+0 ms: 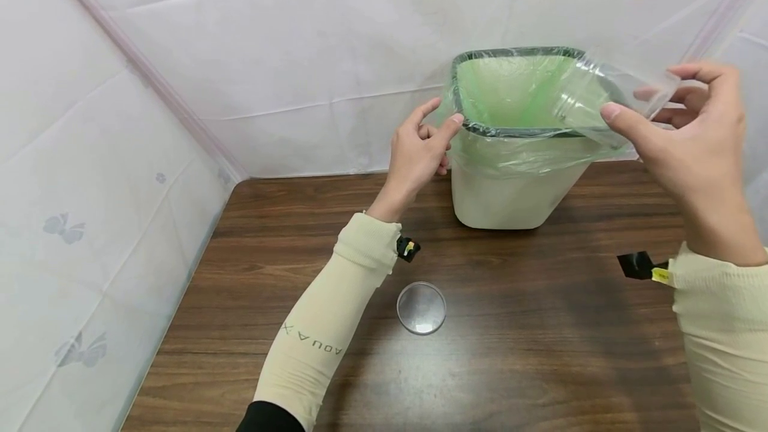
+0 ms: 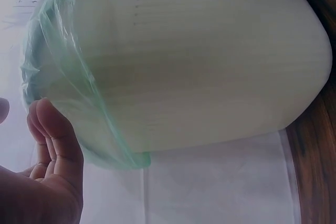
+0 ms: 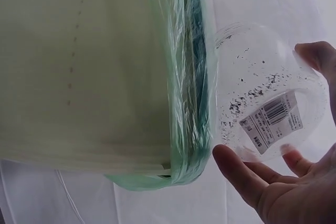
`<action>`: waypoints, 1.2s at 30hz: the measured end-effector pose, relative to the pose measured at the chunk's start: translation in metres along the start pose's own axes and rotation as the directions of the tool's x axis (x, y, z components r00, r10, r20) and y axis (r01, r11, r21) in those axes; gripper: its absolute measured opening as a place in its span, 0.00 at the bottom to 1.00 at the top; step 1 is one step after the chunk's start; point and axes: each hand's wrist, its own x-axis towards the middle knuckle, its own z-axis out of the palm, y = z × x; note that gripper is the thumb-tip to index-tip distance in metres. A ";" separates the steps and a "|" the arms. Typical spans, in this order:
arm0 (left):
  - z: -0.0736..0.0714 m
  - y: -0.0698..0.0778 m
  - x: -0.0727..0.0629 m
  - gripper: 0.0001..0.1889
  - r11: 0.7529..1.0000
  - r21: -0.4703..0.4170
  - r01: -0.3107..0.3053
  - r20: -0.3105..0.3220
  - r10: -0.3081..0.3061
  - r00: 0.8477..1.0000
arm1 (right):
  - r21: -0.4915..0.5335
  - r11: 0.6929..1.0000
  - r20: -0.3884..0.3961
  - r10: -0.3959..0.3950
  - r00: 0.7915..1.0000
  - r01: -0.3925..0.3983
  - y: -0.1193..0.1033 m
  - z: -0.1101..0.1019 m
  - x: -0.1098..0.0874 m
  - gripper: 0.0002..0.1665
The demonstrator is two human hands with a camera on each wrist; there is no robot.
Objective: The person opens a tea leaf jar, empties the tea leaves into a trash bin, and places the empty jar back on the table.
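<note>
My right hand (image 1: 699,132) grips a clear plastic jar (image 1: 636,89) by its base end, tilted with its mouth over the right side of a light-coloured trash bin (image 1: 510,192). In the right wrist view, dark specks cling inside the jar, and a barcode label (image 3: 270,121) shows on it. A green bag (image 1: 510,89) lines the bin and folds over its dark rim. At the bin's left front corner is my left hand (image 1: 418,145), thumb and forefinger spread apart, fingertips right at the rim. In the left wrist view its fingers (image 2: 58,135) are beside the bag's folded edge.
A round clear lid (image 1: 421,308) lies on the dark wooden table (image 1: 510,365), in front of the bin. White sheeting (image 1: 336,52) covers the walls behind and to the left. The bin stands near the table's back edge.
</note>
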 end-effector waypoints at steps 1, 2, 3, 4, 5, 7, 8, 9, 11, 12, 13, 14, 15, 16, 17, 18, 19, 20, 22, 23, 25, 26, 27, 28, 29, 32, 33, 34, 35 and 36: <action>0.000 0.000 0.000 0.31 1.000 0.002 0.000 0.000 0.000 1.000 | 0.031 0.999 0.002 0.007 1.000 -0.007 0.000 0.000 -0.001 0.40; -0.001 0.000 0.000 0.31 1.000 0.004 -0.001 0.000 0.001 1.000 | 0.052 0.999 0.002 0.009 1.000 -0.009 0.000 0.000 -0.002 0.40; -0.001 0.000 0.000 0.31 1.000 0.006 -0.001 0.001 0.001 1.000 | 0.058 0.998 0.003 0.010 1.000 -0.010 0.000 0.000 -0.003 0.40; -0.001 0.000 -0.001 0.31 1.000 0.006 -0.003 0.001 0.003 1.000 | 0.067 0.998 0.005 0.011 1.000 -0.011 0.000 -0.001 -0.004 0.40; -0.001 0.000 -0.001 0.31 1.000 0.007 -0.005 0.001 0.005 1.000 | 0.069 0.998 0.008 0.010 1.000 -0.010 0.000 -0.001 -0.005 0.41; -0.002 0.000 -0.001 0.31 1.000 0.007 -0.010 -0.001 0.010 1.000 | 0.067 0.998 0.010 0.003 1.000 -0.003 0.000 -0.001 -0.007 0.41; -0.002 0.000 -0.002 0.32 1.000 0.007 -0.012 -0.001 0.012 1.000 | 0.071 0.998 0.012 -0.003 1.000 0.002 0.001 -0.001 -0.008 0.42; -0.002 0.001 -0.002 0.32 1.000 0.007 -0.013 -0.002 0.013 1.000 | 0.077 0.997 0.016 -0.004 1.000 0.002 0.001 -0.001 -0.008 0.42; -0.003 0.001 -0.003 0.32 1.000 0.007 -0.011 0.001 0.011 1.000 | 0.099 0.995 0.025 -0.009 1.000 0.007 0.002 -0.001 -0.010 0.43; -0.003 0.001 -0.003 0.32 1.000 0.007 -0.010 0.002 0.010 1.000 | 0.093 0.996 0.030 -0.006 1.000 0.003 0.002 -0.001 -0.012 0.44; -0.004 0.001 -0.003 0.32 1.000 0.009 -0.007 0.004 0.007 1.000 | 0.098 0.995 0.039 0.000 0.999 -0.004 0.003 -0.001 -0.013 0.44; -0.004 0.001 -0.003 0.32 1.000 0.010 -0.009 0.005 0.008 1.000 | 0.094 0.996 0.047 0.007 0.999 -0.011 0.003 -0.002 -0.014 0.45; -0.005 0.001 -0.003 0.33 1.000 0.011 -0.006 0.006 0.006 1.000 | 0.091 0.996 0.054 0.014 0.998 -0.019 0.003 -0.002 -0.015 0.45; -0.005 0.002 -0.003 0.33 1.000 0.012 -0.006 0.008 0.005 1.000 | 0.083 0.996 0.060 0.019 0.998 -0.024 0.003 -0.002 -0.017 0.45; -0.005 0.002 -0.003 0.33 1.000 0.014 -0.005 0.009 0.005 1.000 | 0.065 0.998 0.064 0.022 0.998 -0.027 0.003 -0.002 -0.018 0.45; -0.006 0.002 -0.003 0.33 1.000 0.016 -0.008 0.009 0.008 1.000 | 0.042 0.999 0.066 0.024 0.997 -0.027 0.003 -0.002 -0.018 0.45; -0.006 0.002 -0.003 0.33 1.000 0.016 -0.009 0.009 0.009 1.000 | 0.025 0.999 0.069 0.021 0.997 -0.023 0.003 -0.002 -0.019 0.45; -0.006 0.002 -0.003 0.33 1.000 0.016 -0.012 0.010 0.012 1.000 | -0.011 1.000 0.069 0.016 0.998 -0.015 0.004 -0.002 -0.019 0.45; -0.007 0.003 -0.004 0.33 1.000 0.018 -0.011 0.013 0.010 1.000 | -0.088 0.996 0.070 0.009 0.998 -0.003 0.004 -0.003 -0.020 0.45; -0.007 0.003 -0.004 0.33 1.000 0.017 -0.011 0.013 0.011 1.000 | -0.127 0.992 0.072 0.006 0.997 0.004 0.004 -0.004 -0.020 0.45; -0.008 0.003 -0.004 0.33 1.000 0.016 -0.007 0.015 0.006 1.000 | -0.181 0.983 0.084 0.008 0.996 0.008 0.004 -0.005 -0.022 0.45; -0.008 0.003 -0.004 0.33 1.000 0.015 -0.006 0.015 0.006 1.000 | -0.192 0.981 0.094 0.014 0.996 0.004 0.004 -0.006 -0.023 0.45; -0.009 0.004 -0.005 0.33 1.000 0.015 -0.005 0.015 0.004 1.000 | -0.200 0.980 0.101 0.018 0.995 0.003 0.004 -0.006 -0.023 0.45; -0.009 0.004 -0.005 0.33 1.000 0.014 -0.004 0.016 0.004 1.000 | -0.207 0.978 0.110 0.019 0.994 0.004 0.004 -0.007 -0.024 0.45; -0.009 0.004 -0.005 0.33 1.000 0.012 -0.003 0.016 0.003 1.000 | -0.214 0.977 0.118 0.022 0.993 0.004 0.004 -0.007 -0.025 0.45; -0.011 0.003 -0.005 0.33 1.000 0.010 -0.005 0.016 0.005 1.000 | -0.236 0.972 0.138 0.027 0.990 0.006 0.005 -0.008 -0.028 0.44; -0.011 0.003 -0.005 0.33 1.000 0.011 -0.007 0.016 0.006 1.000 | -0.249 0.969 0.141 0.023 0.990 0.013 0.005 -0.008 -0.029 0.44; -0.011 0.003 -0.005 0.32 1.000 0.012 -0.006 0.016 0.006 1.000 | -0.253 0.967 0.147 0.023 0.989 0.016 0.005 -0.008 -0.030 0.44; -0.011 0.003 -0.005 0.32 1.000 0.014 -0.006 0.016 0.006 1.000 | -0.258 0.966 0.151 0.022 0.988 0.017 0.005 -0.008 -0.031 0.43; -0.012 0.003 -0.005 0.32 1.000 0.017 -0.006 0.016 0.006 1.000 | -0.265 0.964 0.152 0.021 0.988 0.020 0.005 -0.008 -0.032 0.43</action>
